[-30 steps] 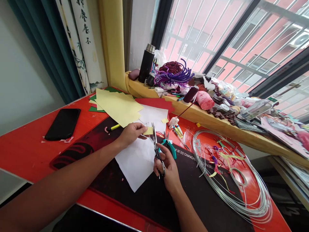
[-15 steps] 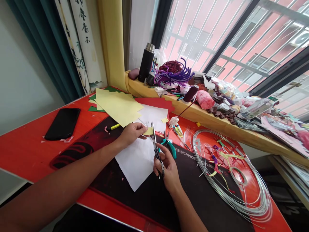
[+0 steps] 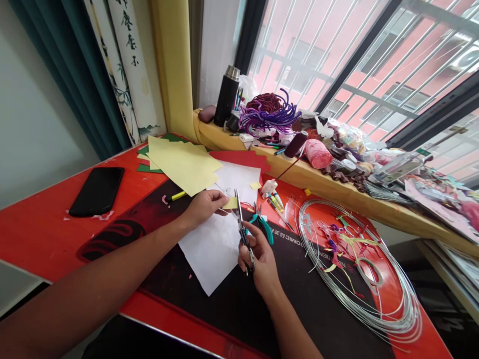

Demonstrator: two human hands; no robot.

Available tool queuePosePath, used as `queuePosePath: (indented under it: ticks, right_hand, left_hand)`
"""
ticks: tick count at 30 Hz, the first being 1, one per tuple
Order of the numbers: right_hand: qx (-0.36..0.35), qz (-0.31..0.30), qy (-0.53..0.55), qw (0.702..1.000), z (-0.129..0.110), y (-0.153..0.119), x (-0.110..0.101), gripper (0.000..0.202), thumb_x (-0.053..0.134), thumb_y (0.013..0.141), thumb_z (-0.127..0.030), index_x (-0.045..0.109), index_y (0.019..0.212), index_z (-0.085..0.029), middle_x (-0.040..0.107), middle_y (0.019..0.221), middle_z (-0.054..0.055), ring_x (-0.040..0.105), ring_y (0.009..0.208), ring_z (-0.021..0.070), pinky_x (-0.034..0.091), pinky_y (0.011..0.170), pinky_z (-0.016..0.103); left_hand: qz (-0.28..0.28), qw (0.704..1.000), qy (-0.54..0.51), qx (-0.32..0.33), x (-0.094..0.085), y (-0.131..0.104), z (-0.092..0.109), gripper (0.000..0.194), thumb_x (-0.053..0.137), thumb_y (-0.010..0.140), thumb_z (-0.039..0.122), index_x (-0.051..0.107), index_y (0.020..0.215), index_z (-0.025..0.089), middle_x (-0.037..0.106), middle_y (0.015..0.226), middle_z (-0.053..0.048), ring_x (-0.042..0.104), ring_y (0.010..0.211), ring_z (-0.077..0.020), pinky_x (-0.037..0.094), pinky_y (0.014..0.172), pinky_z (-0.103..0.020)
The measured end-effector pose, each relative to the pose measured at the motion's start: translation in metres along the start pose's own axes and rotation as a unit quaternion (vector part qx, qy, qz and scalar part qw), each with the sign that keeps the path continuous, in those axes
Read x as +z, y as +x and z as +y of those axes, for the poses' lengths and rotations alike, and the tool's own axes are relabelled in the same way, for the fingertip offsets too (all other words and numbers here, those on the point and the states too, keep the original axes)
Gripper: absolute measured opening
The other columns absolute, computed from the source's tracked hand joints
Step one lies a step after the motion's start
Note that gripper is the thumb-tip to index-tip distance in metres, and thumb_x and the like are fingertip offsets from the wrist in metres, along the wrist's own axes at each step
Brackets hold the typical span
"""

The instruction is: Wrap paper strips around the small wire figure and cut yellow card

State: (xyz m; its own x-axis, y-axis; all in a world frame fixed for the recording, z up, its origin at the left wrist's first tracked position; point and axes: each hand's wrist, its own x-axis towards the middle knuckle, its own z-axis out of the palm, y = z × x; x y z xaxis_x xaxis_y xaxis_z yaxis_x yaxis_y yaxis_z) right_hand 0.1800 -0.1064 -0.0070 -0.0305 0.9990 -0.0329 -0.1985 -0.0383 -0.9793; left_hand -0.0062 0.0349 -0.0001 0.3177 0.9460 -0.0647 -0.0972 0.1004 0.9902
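Between the thumb and fingers of my left hand (image 3: 208, 207) is a small piece of yellow paper (image 3: 231, 203). My right hand (image 3: 259, 256) is closed around the handles of a pair of scissors (image 3: 239, 219), whose blades point away from me and meet the right end of the yellow piece. Whether the blades are parted is hard to make out. Beneath both hands lies a white sheet of paper (image 3: 209, 259) on a black desk mat (image 3: 299, 299). Just beyond my right hand rest teal-handled pliers (image 3: 266, 230).
Yellow sheets (image 3: 183, 164) lie behind my left hand, with a black phone (image 3: 97, 192) farther left. A wire coil (image 3: 407, 309) encircles paper scraps and a tape roll at right. The cluttered windowsill holds a black thermos (image 3: 226, 97) and purple craft stems (image 3: 269, 117).
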Motion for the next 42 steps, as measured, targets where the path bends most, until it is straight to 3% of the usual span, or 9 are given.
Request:
queuePosePath:
  ticks: [32, 42]
  right_hand:
    - [-0.001, 0.011, -0.002, 1.0, -0.0013, -0.0012, 0.002, 0.063, 0.088, 0.085, -0.058, 0.066, 0.135, -0.027, 0.045, 0.082, -0.007, 0.046, 0.049, 0.0062, 0.039, 0.046, 0.024]
    - [-0.036, 0.078, -0.029, 0.996, -0.0047, -0.0019, -0.0009, 0.056, 0.082, 0.089, -0.054, 0.066, 0.135, -0.026, 0.041, 0.077, -0.008, 0.043, 0.049, 0.0078, 0.039, 0.047, 0.025]
  left_hand:
    - [0.0, 1.0, 0.007, -0.007, -0.002, 0.0034, -0.0066, 0.043, 0.086, 0.076, 0.058, 0.072, 0.08, 0.018, 0.079, 0.085, -0.005, 0.082, 0.084, -0.0254, 0.067, 0.078, -0.035]
    - [0.01, 1.0, 0.0, -0.004, -0.0001, 0.001, -0.0021, 0.04, 0.086, 0.077, 0.055, 0.071, 0.079, 0.018, 0.075, 0.081, -0.003, 0.081, 0.079, -0.0224, 0.067, 0.074, -0.032]
